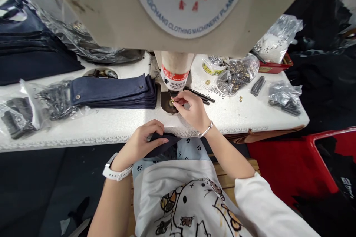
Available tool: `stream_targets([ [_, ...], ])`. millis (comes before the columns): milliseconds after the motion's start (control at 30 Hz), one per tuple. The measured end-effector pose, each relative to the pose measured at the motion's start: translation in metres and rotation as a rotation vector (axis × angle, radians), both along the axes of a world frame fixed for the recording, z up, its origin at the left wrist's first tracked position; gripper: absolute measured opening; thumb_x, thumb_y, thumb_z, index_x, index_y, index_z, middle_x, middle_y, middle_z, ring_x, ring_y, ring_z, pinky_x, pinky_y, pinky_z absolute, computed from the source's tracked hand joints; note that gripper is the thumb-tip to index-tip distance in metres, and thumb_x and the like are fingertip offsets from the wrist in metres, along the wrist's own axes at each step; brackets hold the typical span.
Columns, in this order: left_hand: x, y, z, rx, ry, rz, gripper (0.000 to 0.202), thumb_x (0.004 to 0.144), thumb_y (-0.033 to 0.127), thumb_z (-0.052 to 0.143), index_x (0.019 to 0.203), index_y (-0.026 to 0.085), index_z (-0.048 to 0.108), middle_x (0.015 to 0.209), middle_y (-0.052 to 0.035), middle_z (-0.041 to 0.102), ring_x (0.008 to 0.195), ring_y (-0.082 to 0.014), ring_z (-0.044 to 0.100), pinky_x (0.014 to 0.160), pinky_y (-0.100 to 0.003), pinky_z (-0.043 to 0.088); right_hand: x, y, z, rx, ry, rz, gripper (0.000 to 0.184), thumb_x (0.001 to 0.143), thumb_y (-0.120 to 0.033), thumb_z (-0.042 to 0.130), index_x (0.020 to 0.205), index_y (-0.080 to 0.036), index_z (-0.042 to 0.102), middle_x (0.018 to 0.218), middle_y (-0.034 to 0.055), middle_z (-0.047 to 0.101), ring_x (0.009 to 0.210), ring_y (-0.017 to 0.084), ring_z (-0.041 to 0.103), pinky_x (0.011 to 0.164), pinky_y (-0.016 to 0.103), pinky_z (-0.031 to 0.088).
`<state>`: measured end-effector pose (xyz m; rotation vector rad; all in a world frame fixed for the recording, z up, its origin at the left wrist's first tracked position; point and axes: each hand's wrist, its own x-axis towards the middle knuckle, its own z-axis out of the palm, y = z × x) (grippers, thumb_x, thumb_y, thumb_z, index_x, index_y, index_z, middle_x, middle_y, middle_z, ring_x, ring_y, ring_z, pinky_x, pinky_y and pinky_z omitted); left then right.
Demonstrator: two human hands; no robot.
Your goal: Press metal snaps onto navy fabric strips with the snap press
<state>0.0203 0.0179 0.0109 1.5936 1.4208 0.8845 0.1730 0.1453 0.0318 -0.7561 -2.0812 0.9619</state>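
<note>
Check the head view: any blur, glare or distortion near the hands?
Head view: the right hand on the brass fitting and the left hand on the dark fabric look sharp, with no obvious motion blur; glare sits on the plastic bag at upper right; the wide lens bows the white table's front edge; the machine housing looms large; lighting is even, shadows soft.

The right hand (191, 109) reaches forward, pinching; the left hand (141, 145) curls lower, nearer the body.
</note>
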Motion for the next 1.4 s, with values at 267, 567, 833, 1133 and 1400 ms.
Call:
stream_targets([
  [267, 0.000, -0.001, 0.000, -0.023, 0.007, 0.015, 0.018, 0.080, 0.030, 0.059, 0.071, 0.018, 0.049, 0.087, -0.0023, 0.054, 0.082, -0.0128, 0.054, 0.076, -0.027, 0.044, 0.005, 0.003, 0.004, 0.169, -0.125, 0.001, 0.007, 0.079, -0.013, 0.055, 0.081, -0.016, 0.060, 0.085, 0.0056, 0.058, 0.083, 0.015, 0.057, 0.078, 0.031, 0.047],
  [567, 0.009, 0.005, 0.017, 0.126, -0.095, -0.018, 0.012, 0.078, 0.026, 0.062, 0.073, 0.018, 0.054, 0.084, -0.0030, 0.059, 0.081, -0.0137, 0.056, 0.075, -0.028, 0.045, 0.031, -0.017, 0.019, -0.159, -0.124, 0.449, 0.023, 0.076, -0.030, 0.063, 0.093, -0.017, 0.055, 0.077, 0.0008, 0.060, 0.068, 0.010, 0.056, 0.061, 0.023, 0.045],
  [833, 0.022, 0.013, 0.033, 0.192, -0.264, 0.179, 0.020, 0.080, 0.034, 0.058, 0.071, 0.019, 0.048, 0.080, -0.0025, 0.052, 0.078, -0.0141, 0.051, 0.074, -0.029, 0.043, 0.036, -0.029, 0.019, -0.275, -0.088, 0.395, 0.022, 0.072, -0.031, 0.069, 0.083, -0.018, 0.055, 0.071, -0.0022, 0.054, 0.066, 0.010, 0.052, 0.064, 0.024, 0.044],
  [1133, 0.014, 0.022, 0.023, 0.102, -0.339, 0.055, 0.032, 0.074, 0.036, 0.065, 0.058, 0.017, 0.046, 0.073, -0.0012, 0.054, 0.070, -0.0127, 0.050, 0.067, -0.029, 0.041, 0.039, -0.022, 0.025, -0.468, -0.098, 0.487, 0.019, 0.086, -0.034, 0.048, 0.077, -0.017, 0.049, 0.060, -0.0057, 0.040, 0.053, 0.007, 0.036, 0.051, 0.021, 0.033],
  [1400, 0.013, 0.025, 0.023, -0.138, -0.576, -0.119, 0.045, 0.066, 0.054, 0.066, 0.056, 0.018, 0.042, 0.056, 0.0032, 0.042, 0.053, -0.0098, 0.039, 0.050, -0.025, 0.032, 0.036, -0.012, 0.030, -0.642, -0.457, 0.761, 0.027, 0.072, -0.036, 0.065, 0.062, -0.013, 0.054, 0.052, -0.0065, 0.039, 0.050, 0.005, 0.035, 0.046, 0.018, 0.030],
])
